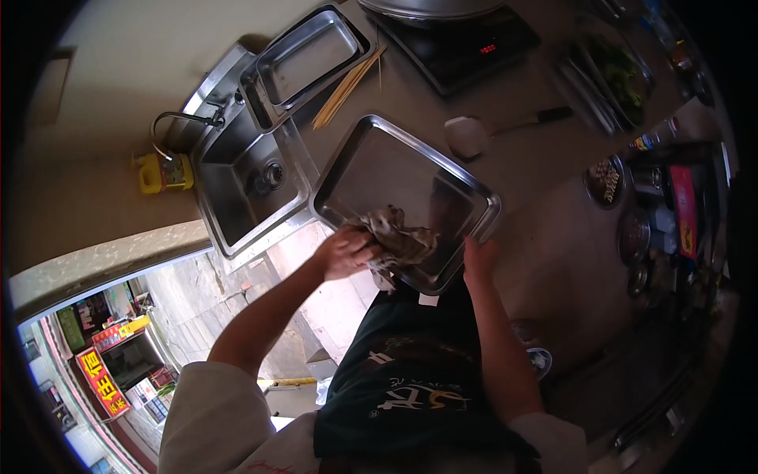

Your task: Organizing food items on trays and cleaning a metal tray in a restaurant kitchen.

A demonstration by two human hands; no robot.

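Observation:
A shallow rectangular stainless steel tray (379, 160) lies tilted across the view in front of me, its near corner close to my apron. My left hand (349, 252) grips a crumpled, stained cloth (402, 237) over the tray's near left part. The cloth covers some of that rim, and one end hangs past it. My right hand (478, 259) is at the tray's right edge, thumb up by the rim; its other fingers are hidden, so whether they close on the tray cannot be made out.
Left of the tray is a steel sink (237, 183) with a faucet (189, 117). Beyond lie wooden skewers (349, 86), stacked metal trays (308, 59) and an induction cooker (456, 53) under a pot. A spatula (515, 123), a tray of greens (616, 71) and bowls (605, 181) stand rightward.

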